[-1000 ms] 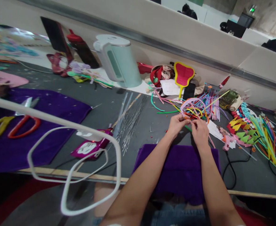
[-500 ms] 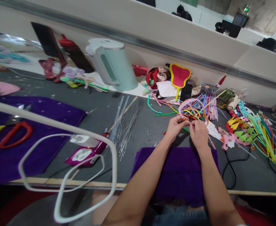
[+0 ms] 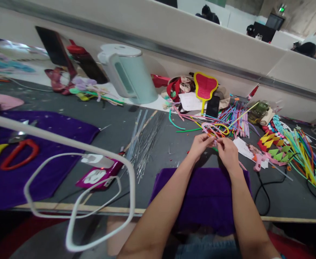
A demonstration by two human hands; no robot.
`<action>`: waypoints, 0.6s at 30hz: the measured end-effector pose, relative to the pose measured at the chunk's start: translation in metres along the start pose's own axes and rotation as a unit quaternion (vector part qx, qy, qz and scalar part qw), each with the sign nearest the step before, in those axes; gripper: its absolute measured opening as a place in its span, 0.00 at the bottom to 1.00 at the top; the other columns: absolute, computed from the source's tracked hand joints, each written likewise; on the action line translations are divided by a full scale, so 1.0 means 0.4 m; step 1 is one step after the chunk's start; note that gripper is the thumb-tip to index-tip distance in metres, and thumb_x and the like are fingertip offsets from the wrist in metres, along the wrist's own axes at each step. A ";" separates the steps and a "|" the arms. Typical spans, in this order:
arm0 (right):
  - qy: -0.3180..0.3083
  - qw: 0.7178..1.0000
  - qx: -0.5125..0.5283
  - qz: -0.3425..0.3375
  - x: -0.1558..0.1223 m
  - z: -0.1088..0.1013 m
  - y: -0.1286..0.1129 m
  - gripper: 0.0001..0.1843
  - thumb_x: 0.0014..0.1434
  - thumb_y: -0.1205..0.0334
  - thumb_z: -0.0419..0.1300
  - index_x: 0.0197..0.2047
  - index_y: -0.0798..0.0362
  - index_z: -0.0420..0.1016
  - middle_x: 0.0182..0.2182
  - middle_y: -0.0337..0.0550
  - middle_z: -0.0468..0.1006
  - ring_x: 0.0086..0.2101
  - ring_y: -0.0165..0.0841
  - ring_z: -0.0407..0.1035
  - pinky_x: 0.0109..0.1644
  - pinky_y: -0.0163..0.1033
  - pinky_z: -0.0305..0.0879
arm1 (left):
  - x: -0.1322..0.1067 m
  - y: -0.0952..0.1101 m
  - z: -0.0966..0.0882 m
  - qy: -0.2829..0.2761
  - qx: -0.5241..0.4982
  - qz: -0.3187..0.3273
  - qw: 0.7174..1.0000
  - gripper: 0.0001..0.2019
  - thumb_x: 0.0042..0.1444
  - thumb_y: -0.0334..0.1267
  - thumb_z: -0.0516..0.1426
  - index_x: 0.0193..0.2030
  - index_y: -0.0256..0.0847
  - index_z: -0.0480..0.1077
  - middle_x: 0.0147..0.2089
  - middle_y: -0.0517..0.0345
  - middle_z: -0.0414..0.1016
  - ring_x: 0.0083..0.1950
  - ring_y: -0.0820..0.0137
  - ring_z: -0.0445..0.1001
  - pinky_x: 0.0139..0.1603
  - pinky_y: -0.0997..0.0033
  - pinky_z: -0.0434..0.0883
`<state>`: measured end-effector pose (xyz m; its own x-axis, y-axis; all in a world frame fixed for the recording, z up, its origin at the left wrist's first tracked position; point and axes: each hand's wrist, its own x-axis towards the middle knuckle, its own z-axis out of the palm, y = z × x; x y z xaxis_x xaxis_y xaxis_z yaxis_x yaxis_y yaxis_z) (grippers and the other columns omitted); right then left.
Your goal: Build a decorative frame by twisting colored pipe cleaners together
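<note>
Both hands meet over the desk, fingertips almost touching. My left hand (image 3: 200, 146) pinches a pink pipe cleaner (image 3: 207, 126), which bends in a loop beyond the fingers. From the other side my right hand (image 3: 227, 151) has its thumb and fingers closed on the same pink pipe cleaner. The exact spot where the fingers grip is small and partly hidden. Just behind the hands lie a yellow looped pipe cleaner (image 3: 224, 128) and a pile of coloured pipe cleaners (image 3: 237, 117). A folded purple cloth (image 3: 205, 194) lies under my forearms.
A pale green kettle (image 3: 144, 79) stands at the back. Grey wire stems (image 3: 147, 154) lie left of my hands, near a purple power bank (image 3: 98, 180) with a white cable. Scissors (image 3: 20, 154) rest on purple cloth. A pink glue gun (image 3: 259, 162) sits at right.
The pink loop has sunk lower and become flatter, leaning left. My fingers have shifted slightly along it. A person has come into view at the upper right.
</note>
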<state>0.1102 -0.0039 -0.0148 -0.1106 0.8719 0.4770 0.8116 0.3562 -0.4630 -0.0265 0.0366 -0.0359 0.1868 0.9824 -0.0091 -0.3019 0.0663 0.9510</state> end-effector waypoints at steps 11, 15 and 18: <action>-0.019 0.998 -0.002 -0.062 0.002 0.000 0.016 0.08 0.61 0.67 0.51 0.38 0.52 0.71 0.35 0.45 0.73 0.38 0.36 0.66 0.44 0.39 0.61 | 0.007 -0.004 -0.008 0.022 -0.031 -0.032 0.999 0.17 0.38 0.45 0.67 0.29 0.33 0.74 0.25 0.55 0.76 0.24 0.73 0.73 0.31 0.71 0.71; -0.032 0.995 -0.021 -0.089 0.002 -0.001 0.025 0.07 0.61 0.66 0.52 0.40 0.52 0.70 0.35 0.45 0.72 0.39 0.37 0.65 0.44 0.40 0.62 | 0.006 0.001 -0.006 0.037 -0.038 -0.034 0.998 0.15 0.37 0.42 0.67 0.30 0.33 0.75 0.24 0.57 0.75 0.23 0.73 0.72 0.30 0.72 0.71; -0.022 0.995 -0.027 -0.097 0.002 -0.001 0.025 0.06 0.62 0.64 0.53 0.40 0.51 0.71 0.35 0.45 0.72 0.39 0.37 0.65 0.44 0.40 0.62 | 0.005 0.002 -0.002 0.041 -0.041 -0.029 0.998 0.13 0.36 0.40 0.66 0.29 0.33 0.75 0.24 0.57 0.75 0.23 0.74 0.71 0.30 0.72 0.70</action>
<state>0.1186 0.0002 -0.0187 -0.2931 0.8026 0.5196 0.8017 0.5024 -0.3238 -0.0273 0.0389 -0.0353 0.1296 0.9872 -0.0925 -0.3697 0.1347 0.9193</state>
